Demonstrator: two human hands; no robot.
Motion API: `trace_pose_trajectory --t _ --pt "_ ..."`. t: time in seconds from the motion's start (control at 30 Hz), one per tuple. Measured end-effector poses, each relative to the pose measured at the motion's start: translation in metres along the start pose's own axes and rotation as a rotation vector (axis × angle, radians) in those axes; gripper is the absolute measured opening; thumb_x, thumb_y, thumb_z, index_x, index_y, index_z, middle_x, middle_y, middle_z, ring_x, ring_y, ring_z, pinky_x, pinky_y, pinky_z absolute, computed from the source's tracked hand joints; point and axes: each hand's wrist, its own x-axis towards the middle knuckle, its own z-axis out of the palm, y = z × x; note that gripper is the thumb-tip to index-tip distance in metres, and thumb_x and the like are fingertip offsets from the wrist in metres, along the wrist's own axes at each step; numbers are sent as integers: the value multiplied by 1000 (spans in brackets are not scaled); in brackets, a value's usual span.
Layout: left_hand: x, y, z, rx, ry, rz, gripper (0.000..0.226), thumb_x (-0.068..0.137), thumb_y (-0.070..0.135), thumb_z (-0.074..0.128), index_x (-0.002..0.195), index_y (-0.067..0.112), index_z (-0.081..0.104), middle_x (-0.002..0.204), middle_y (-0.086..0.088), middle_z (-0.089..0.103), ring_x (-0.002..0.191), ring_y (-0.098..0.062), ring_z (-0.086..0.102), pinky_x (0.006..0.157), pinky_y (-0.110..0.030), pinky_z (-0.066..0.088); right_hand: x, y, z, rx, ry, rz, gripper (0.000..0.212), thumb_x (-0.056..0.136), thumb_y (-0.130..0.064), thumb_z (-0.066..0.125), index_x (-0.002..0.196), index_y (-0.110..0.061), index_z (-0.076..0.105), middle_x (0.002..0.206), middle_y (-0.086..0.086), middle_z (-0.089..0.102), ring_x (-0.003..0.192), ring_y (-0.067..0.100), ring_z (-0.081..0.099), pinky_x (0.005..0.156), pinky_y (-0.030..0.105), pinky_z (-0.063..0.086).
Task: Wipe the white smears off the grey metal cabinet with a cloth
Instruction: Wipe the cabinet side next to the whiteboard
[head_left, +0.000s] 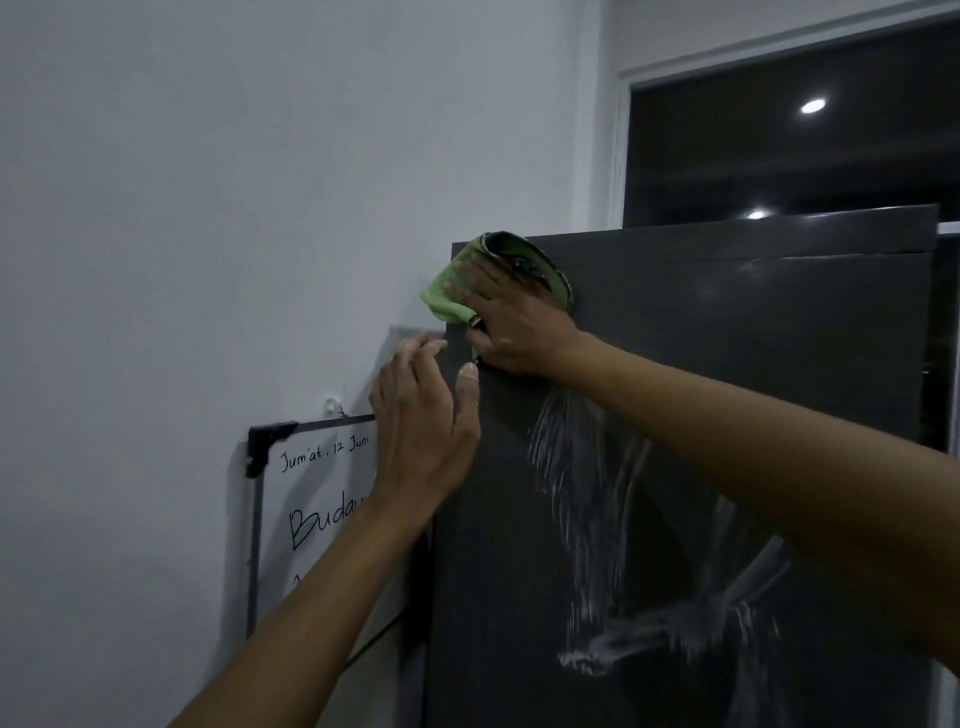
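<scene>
Pale walls frame a tall grey metal cabinet (727, 364) of smooth, dull sheet; its top left corner is being wiped. Right hand (511, 327) presses a soft green cloth (441, 296) there, fingers spread flat; left hand (423, 431) braces the edge, fingers loosely extended, holding nothing. Next, I judge, comes downward work — chalky white smears (623, 545) streak the panel lower down; a whiteboard (311, 499) hangs beside.

2 hands (431, 431) (511, 325), 1 green cloth (444, 293), 1 grey cabinet (727, 364), 1 whiteboard (317, 499), 1 window (779, 145).
</scene>
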Motion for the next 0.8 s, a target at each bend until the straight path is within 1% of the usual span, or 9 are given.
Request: trace_pose_trajectory --t 0.13,0.2,0.27,0.37,0.43,0.53,0.6,0.7,0.8 --pt "-7 5 2 -4 -9 14 51 104 42 41 141 8 50 149 -10 48 139 -25 43 118 -44 30 -15 20 -7 -67 -130 -243 61 106 -32 49 164 -19 37 174 4 24 164 22 12 132 47 16" --pt "-9 5 0 2 -14 32 48 105 40 43 140 8 50 149 -11 48 138 -26 44 118 -43 30 -17 29 -10 -122 -116 -297 61 106 -33 51 164 -20 37 174 4 27 163 23 17 132 44 18" --pt "-9 4 -4 7 -12 36 45 106 37 46 140 7 50 150 -11 48 139 -26 44 119 -45 30 -10 27 -10 -140 -66 -270 61 106 -33 49 164 -21 37 174 5 25 163 24 14 133 43 10" --pt "-5 1 -11 24 -8 28 47 106 39 43 140 7 51 149 -10 48 140 -26 42 120 -49 30 -7 11 -1 -126 -27 -139 62 107 -36 44 167 -26 30 177 2 13 165 22 4 133 42 0" --pt "-3 -2 -13 9 -2 11 49 104 41 40 139 8 51 150 -10 48 141 -25 41 120 -48 29 -17 2 8 -82 -45 -95 63 108 -37 44 168 -27 26 178 1 8 165 21 -1 133 46 1" --pt "-5 -4 -11 -19 -14 -19 46 107 39 41 139 8 51 150 -10 47 141 -24 40 120 -47 30 -38 1 13 -107 -111 -160 65 108 -36 44 168 -26 22 178 0 6 164 18 -2 133 45 5" --pt "-7 -4 -7 -16 -32 -27 43 109 36 44 140 7 50 151 -11 48 142 -24 40 120 -48 30 -51 5 8 -116 -107 -151 65 108 -36 44 168 -26 22 178 -1 7 164 17 -2 133 45 7" --pt "-8 -2 0 -12 -43 -13 43 109 36 44 141 8 50 151 -11 48 142 -25 41 120 -47 29 -72 14 -4 -112 -30 -89 65 106 -32 49 167 -22 27 176 2 14 164 20 4 133 44 6" --pt "-6 -1 5 -28 -42 -12 44 108 38 43 140 9 51 152 -9 48 142 -25 41 121 -47 28 -99 32 -19 -106 123 -19 67 100 -22 60 163 -15 39 173 8 25 162 26 18 133 47 14"
